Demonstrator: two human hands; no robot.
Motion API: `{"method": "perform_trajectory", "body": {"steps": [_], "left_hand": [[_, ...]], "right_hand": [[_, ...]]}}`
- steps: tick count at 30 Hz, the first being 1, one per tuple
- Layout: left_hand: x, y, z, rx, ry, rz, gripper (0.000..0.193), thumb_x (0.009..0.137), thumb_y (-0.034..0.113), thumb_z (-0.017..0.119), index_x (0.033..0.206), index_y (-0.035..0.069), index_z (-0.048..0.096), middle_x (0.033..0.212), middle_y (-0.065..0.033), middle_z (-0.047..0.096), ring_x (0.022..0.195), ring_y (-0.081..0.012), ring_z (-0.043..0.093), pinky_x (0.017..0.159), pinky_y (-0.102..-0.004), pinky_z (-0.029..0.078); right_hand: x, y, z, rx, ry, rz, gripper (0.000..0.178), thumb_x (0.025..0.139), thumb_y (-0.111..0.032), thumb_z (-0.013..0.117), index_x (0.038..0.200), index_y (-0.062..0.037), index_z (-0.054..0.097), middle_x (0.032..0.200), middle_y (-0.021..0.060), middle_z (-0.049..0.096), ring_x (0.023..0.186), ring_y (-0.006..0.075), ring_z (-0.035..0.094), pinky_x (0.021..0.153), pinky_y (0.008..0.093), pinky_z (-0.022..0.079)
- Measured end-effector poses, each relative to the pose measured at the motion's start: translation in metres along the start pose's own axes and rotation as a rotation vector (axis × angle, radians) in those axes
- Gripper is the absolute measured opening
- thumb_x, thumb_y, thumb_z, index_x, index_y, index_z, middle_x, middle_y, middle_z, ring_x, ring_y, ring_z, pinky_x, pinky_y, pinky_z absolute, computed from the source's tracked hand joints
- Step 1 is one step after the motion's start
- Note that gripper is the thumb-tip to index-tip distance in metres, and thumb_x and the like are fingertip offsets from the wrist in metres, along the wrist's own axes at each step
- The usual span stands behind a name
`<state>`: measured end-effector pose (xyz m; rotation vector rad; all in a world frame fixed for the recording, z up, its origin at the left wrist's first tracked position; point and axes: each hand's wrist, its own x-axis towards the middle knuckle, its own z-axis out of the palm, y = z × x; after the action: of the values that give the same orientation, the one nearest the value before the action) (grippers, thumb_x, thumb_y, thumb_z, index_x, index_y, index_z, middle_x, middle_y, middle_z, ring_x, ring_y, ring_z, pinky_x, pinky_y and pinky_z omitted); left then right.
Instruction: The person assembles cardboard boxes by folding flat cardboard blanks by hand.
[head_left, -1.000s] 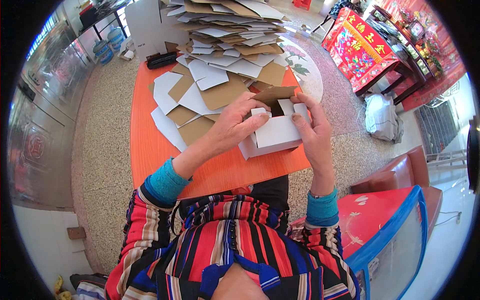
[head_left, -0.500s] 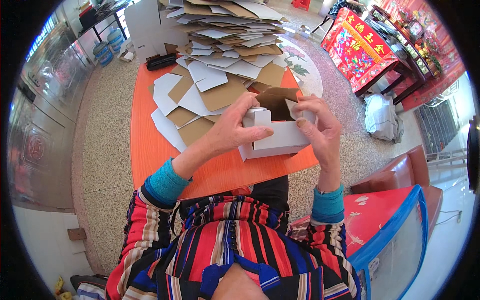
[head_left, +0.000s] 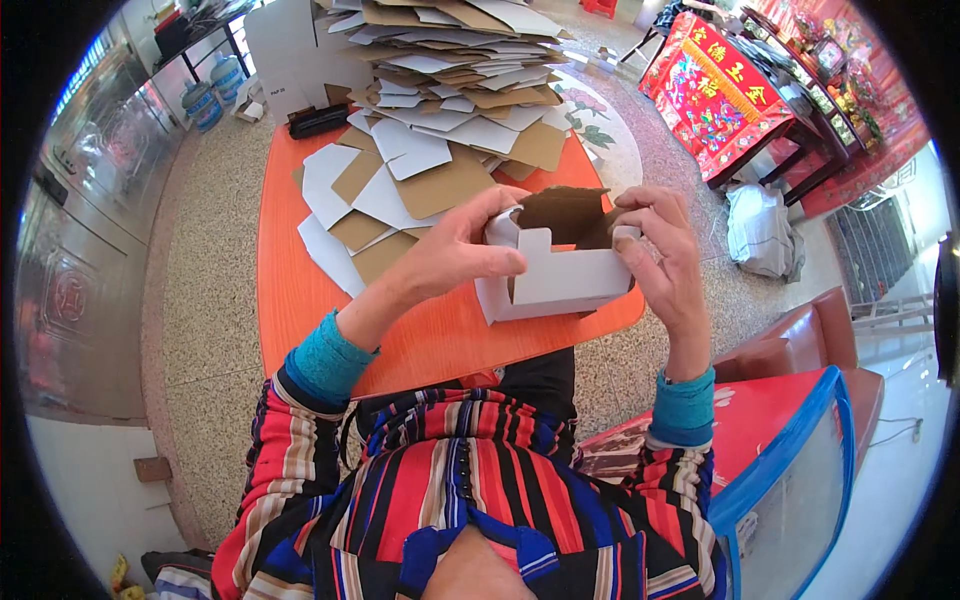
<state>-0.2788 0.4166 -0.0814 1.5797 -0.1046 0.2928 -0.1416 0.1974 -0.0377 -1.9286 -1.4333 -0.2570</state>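
A white cardboard box (head_left: 572,279), brown on its inside, stands partly folded near the front right of the orange table (head_left: 440,342). The brown inner face of its far panel rises at the back, and orange shows through between its walls. My left hand (head_left: 463,243) is closed on the box's left end, thumb beside a small upright white flap. At the right end my right hand (head_left: 660,246) pinches the edge of a side flap between thumb and fingers. Behind the box lies a tall, untidy pile of flat cardboard blanks (head_left: 430,150), white on one face and brown on the other.
A black object (head_left: 318,121) rests at the table's far left, before a standing white board (head_left: 300,62). On my right are a brown seat (head_left: 800,335) and a blue-framed panel (head_left: 790,490). A red cloth-covered table (head_left: 712,95) stands at the far right.
My right hand has moved slightly right and outward with the right end flap, so the box's opening looks wider. My left hand stays at the left end, its thumb shifted a little left.
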Motion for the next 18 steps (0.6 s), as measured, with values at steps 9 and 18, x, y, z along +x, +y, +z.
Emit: {"method": "perform_trajectory", "body": {"steps": [9, 18], "left_hand": [[-0.002, -0.006, 0.007, -0.031, 0.019, 0.105, 0.034, 0.076, 0.009, 0.065, 0.109, 0.005, 0.056, 0.111, -0.0061, 0.057, 0.092, -0.0181, 0.053, 0.081, -0.028, 0.042], [0.001, 0.001, 0.022, 0.486, 0.066, 0.294, 0.025, 0.081, 0.005, 0.059, 0.106, 0.004, 0.055, 0.112, -0.0074, 0.056, 0.093, -0.0223, 0.053, 0.084, -0.0303, 0.043]], "right_hand": [[-0.01, -0.004, 0.028, 0.091, 0.127, 0.122, 0.024, 0.08, -0.002, 0.06, 0.104, -0.0031, 0.064, 0.133, 0.0147, 0.054, 0.113, 0.0308, 0.056, 0.098, 0.0363, 0.042], [-0.027, -0.019, 0.049, 0.397, 0.31, 0.174, 0.041, 0.083, 0.002, 0.055, 0.124, -0.0025, 0.054, 0.134, 0.0158, 0.052, 0.121, 0.03, 0.053, 0.1, 0.0364, 0.043]]}}
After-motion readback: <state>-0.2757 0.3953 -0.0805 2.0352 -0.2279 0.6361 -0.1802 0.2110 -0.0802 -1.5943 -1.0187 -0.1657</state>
